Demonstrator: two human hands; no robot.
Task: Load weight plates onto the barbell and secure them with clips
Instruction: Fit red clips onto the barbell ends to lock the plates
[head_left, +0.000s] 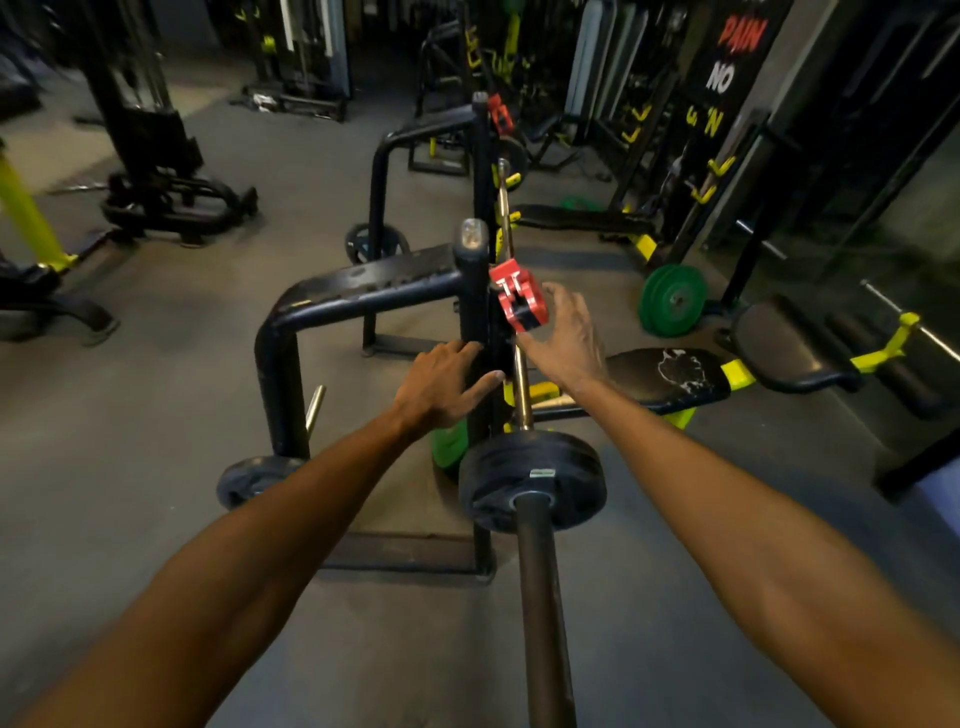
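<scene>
The barbell (543, 597) runs away from me on the bench rack, its near sleeve pointing at the camera. A black weight plate (566, 470) sits on that sleeve. A red clip (517, 299) hangs by the near black rack upright (472, 291); my right hand (566, 338) reaches up to it, fingers spread and touching its right side. My left hand (447, 382) rests with straight fingers against the upright, beside the bar. A second red clip (500, 113) sits at the far upright.
A black bench (670, 379) with yellow frame lies right of the bar. Green plates (672, 300) lean beyond it, another green plate (451, 444) stands low by the upright. Black plates (249, 478) hang on rack pegs. Machines crowd the back and left.
</scene>
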